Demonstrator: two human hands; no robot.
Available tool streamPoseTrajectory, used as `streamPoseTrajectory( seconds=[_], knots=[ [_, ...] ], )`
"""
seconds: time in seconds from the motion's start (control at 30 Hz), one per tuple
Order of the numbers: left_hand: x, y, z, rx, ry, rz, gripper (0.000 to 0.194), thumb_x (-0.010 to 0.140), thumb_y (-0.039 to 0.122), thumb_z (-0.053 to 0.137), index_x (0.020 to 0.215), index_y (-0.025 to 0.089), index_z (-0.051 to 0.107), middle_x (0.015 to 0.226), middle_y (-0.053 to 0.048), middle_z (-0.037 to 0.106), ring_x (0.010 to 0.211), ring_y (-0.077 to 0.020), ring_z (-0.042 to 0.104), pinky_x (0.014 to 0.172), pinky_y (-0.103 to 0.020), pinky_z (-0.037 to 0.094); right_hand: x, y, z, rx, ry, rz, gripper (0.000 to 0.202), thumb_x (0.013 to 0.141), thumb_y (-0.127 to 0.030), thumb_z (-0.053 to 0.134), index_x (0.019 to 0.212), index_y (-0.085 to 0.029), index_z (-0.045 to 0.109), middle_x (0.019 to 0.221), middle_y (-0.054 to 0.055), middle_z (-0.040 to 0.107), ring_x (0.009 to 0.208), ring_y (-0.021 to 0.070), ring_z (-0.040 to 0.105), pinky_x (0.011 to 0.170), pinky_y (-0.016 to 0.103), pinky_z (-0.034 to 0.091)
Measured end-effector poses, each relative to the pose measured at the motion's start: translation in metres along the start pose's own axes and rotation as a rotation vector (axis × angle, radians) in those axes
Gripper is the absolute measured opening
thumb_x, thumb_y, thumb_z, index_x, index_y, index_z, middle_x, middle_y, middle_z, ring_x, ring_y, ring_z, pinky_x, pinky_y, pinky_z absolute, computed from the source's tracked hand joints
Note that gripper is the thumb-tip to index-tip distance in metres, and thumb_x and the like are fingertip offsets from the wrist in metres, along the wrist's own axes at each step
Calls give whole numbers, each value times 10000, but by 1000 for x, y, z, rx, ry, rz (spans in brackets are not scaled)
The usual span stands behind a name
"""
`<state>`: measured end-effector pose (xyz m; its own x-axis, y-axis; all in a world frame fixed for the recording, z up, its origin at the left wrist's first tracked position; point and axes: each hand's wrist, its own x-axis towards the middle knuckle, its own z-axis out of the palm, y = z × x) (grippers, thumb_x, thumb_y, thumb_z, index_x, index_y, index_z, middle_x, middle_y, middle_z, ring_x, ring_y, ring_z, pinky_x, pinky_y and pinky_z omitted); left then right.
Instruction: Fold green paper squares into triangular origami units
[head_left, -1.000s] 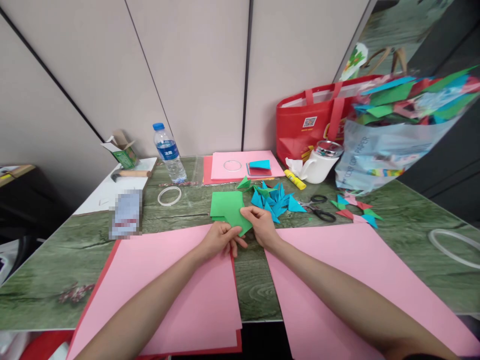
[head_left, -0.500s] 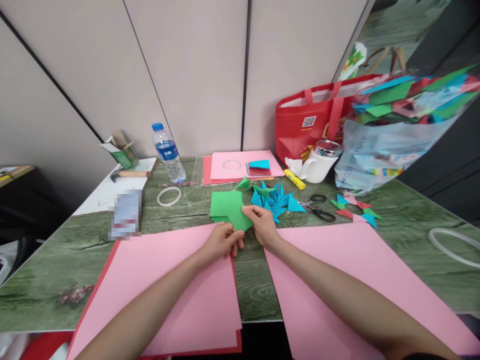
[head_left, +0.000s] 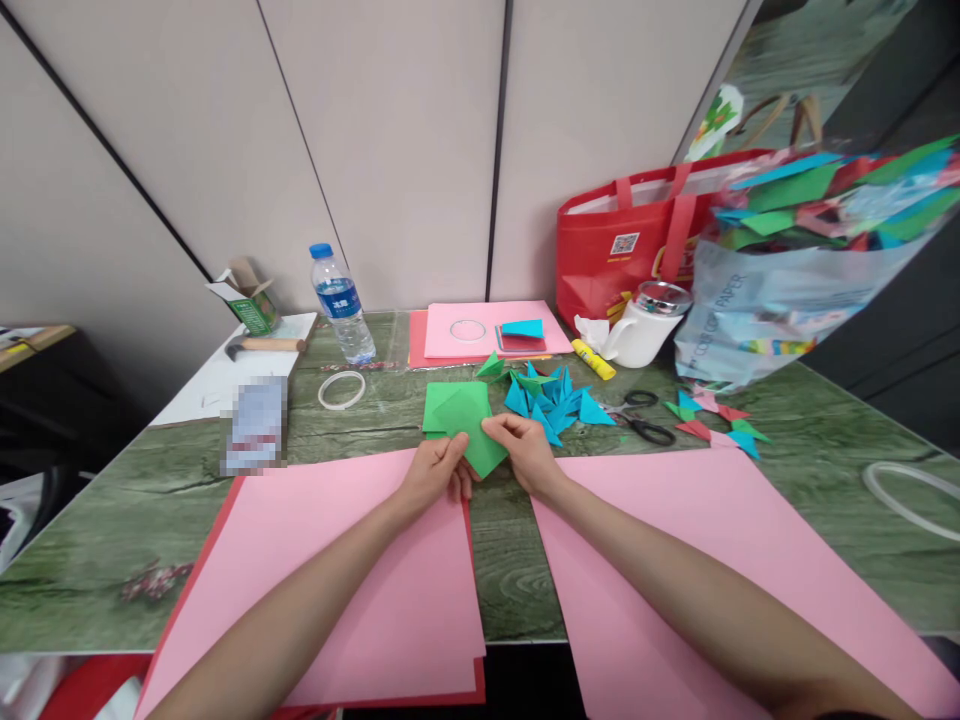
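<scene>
A green square of paper [head_left: 484,440] is held up between both hands, turned so that one corner points down. My left hand [head_left: 436,468] pinches its left edge with the thumb on top. At the right edge, the thumb and fingers of my right hand [head_left: 525,450] are closed on the same sheet. Just behind it lies a stack of green paper squares [head_left: 442,400], partly covered by the held piece. Folded blue paper pieces [head_left: 559,405] form a pile to the right of the stack, with a folded green piece [head_left: 491,367] close by.
Pink sheets [head_left: 360,560] lie under my left forearm, others [head_left: 675,530] under my right. Black scissors [head_left: 649,430], a glue stick [head_left: 592,358], a white mug [head_left: 646,330], a water bottle [head_left: 341,305], a hammer [head_left: 266,345] and a red bag [head_left: 600,250] stand or lie around.
My left thumb has moved up onto the face of the green paper, and the left hand has shifted slightly left. The sheet has turned to a diamond. The view has shifted slightly.
</scene>
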<state>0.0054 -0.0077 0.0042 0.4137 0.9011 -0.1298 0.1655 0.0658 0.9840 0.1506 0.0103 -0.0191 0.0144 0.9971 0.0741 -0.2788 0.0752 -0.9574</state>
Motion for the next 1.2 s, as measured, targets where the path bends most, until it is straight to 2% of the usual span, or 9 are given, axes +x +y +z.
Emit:
streamPoseTrajectory(
  seconds=[0.2, 0.43, 0.57, 0.67, 0.77, 0.93, 1.0, 1.1, 1.2],
  knots=[
    [-3, 3, 0, -48, 47, 18, 552, 774, 552, 380, 484, 107, 528, 440, -88, 607, 316, -116, 509, 345, -211, 376, 0, 0, 0, -32, -17, -6, 167, 608, -333, 672, 603, -169, 638, 604, -19, 593, 571, 108, 473, 572, 245, 361],
    [0, 3, -6, -128, 277, 83, 524, 767, 562, 384, 509, 124, 510, 431, -74, 598, 326, -135, 520, 346, -236, 402, -1, -2, 0, -77, -33, -2, 205, 596, -371, 672, 598, -169, 635, 605, -9, 606, 581, 127, 495, 569, 256, 378],
    [1, 1, -4, -192, 261, 67, 530, 777, 552, 374, 536, 105, 526, 424, -79, 584, 349, -152, 541, 361, -250, 428, -1, -1, 0, -126, -13, -43, 199, 625, -364, 655, 602, -168, 634, 610, -7, 609, 593, 132, 505, 577, 260, 382],
    [1, 0, -2, -265, 268, 52, 536, 768, 567, 376, 757, 68, 572, 553, -88, 628, 437, -182, 596, 404, -282, 473, -2, -1, -2, -202, 96, -141, 189, 672, -364, 616, 659, -178, 650, 660, 4, 631, 645, 151, 533, 624, 281, 406],
    [3, -1, 0, -283, 296, 64, 571, 719, 546, 485, 1076, 100, 491, 859, -118, 652, 613, -203, 645, 528, -327, 522, -4, -6, -3, -324, 143, -296, 160, 720, -329, 580, 733, -199, 672, 732, 18, 652, 709, 170, 565, 687, 309, 426],
    [3, 1, 1, -238, 228, 160, 721, 661, 461, 603, 1261, 165, 336, 1132, -135, 559, 922, -231, 589, 749, -353, 489, -12, -14, 0, -452, -101, -475, 163, 754, -271, 563, 865, -258, 681, 894, 40, 662, 854, 193, 589, 802, 351, 432],
    [3, 2, 0, -118, 288, 210, 741, 651, 416, 631, 1279, 175, 318, 1143, -114, 556, 1004, -225, 542, 842, -351, 434, -13, -15, 1, -502, -186, -486, 210, 730, -280, 597, 929, -268, 664, 957, 46, 648, 908, 200, 574, 841, 370, 417],
    [3, 2, -4, 86, 395, 216, 676, 660, 380, 631, 1249, 166, 378, 1151, -99, 550, 1051, -221, 500, 918, -342, 353, -13, -13, 1, -553, -209, -470, 335, 669, -302, 662, 1001, -265, 634, 1000, 57, 626, 947, 208, 545, 843, 376, 415],
    [3, 1, -6, 152, 410, 232, 660, 649, 389, 630, 1228, 166, 406, 1198, -96, 512, 1085, -233, 464, 927, -332, 327, -11, -10, -2, -556, -214, -437, 425, 630, -312, 692, 1045, -271, 608, 1033, 61, 606, 962, 215, 526, 800, 368, 436]
  ],
)
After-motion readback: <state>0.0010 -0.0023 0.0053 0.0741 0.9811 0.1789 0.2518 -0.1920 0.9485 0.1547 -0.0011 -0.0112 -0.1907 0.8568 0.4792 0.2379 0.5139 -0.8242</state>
